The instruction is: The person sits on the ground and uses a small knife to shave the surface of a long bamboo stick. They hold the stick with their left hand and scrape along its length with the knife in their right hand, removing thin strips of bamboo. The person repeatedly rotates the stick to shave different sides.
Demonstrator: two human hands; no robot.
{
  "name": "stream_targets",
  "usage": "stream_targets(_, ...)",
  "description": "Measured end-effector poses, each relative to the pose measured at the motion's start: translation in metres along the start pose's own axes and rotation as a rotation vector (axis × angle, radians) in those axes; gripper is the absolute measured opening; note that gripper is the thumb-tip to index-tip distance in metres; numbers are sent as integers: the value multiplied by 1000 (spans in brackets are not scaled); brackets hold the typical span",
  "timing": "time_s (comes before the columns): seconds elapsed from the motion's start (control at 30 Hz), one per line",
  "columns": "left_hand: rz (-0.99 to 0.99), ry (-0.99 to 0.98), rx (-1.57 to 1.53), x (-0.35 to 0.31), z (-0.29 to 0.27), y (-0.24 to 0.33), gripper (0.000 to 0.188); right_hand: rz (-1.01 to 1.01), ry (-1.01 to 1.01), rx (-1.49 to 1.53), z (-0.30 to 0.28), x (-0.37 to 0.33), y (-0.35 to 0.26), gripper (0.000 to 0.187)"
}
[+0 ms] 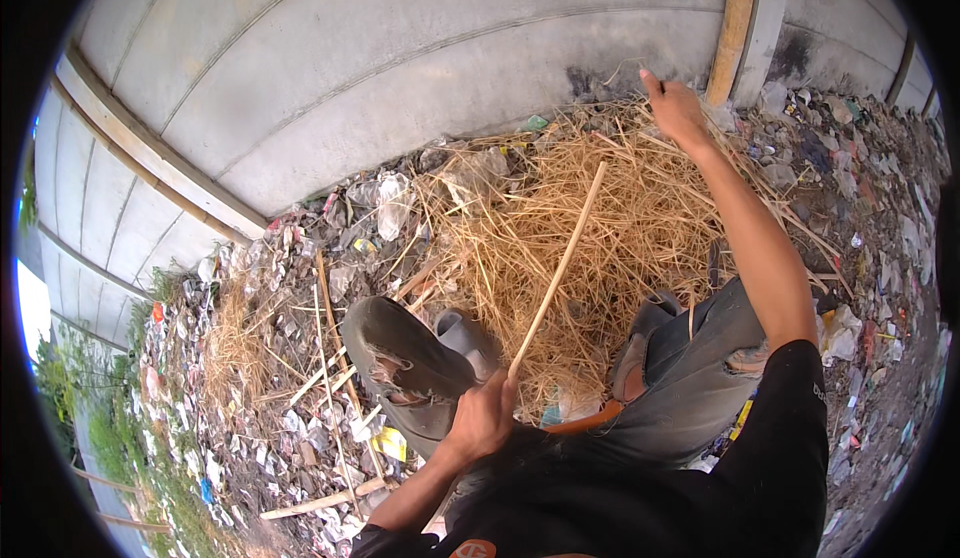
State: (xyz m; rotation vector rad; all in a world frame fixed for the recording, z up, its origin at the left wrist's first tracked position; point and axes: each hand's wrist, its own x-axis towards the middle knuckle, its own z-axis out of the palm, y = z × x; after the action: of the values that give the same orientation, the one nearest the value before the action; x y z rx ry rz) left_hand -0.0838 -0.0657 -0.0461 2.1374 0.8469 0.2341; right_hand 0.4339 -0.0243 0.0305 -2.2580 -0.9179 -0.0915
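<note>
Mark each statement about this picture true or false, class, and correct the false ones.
1. The left hand grips a pale stick. True.
2. Both hands hold the stick. False: the right hand is away from it, reaching out past the knees.
3. Dry straw lies heaped in front of the grey wall. True.
4. The wall is red brick. False: it is grey panels.
5. The trousers are torn. True.

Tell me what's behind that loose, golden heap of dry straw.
Behind the straw heap stands a grey concrete panel wall, with a tan wooden post toward the right; straw hides part of the ground between.
</note>
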Motion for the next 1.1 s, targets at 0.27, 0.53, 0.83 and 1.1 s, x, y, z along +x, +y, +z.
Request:
stream_targets(0.27, -47, 168, -299, 31, -22, -3, 45, -367, 122, 71, -25, -45, -24, 63)
stream_targets(0.53, 117, 316, -450, 110, -81, 39, 41, -652, -63, 2, -30, -97, -91, 49)
stream_targets(0.83, 273, 191, -464, 179, -91, 77, 37, -856, -74, 13, -12, -138, -119, 42)
stream_targets(1.1, 169, 154, -419, 180, -77, 47, 36, -736, -218, -55, 8, -143, -120, 36)
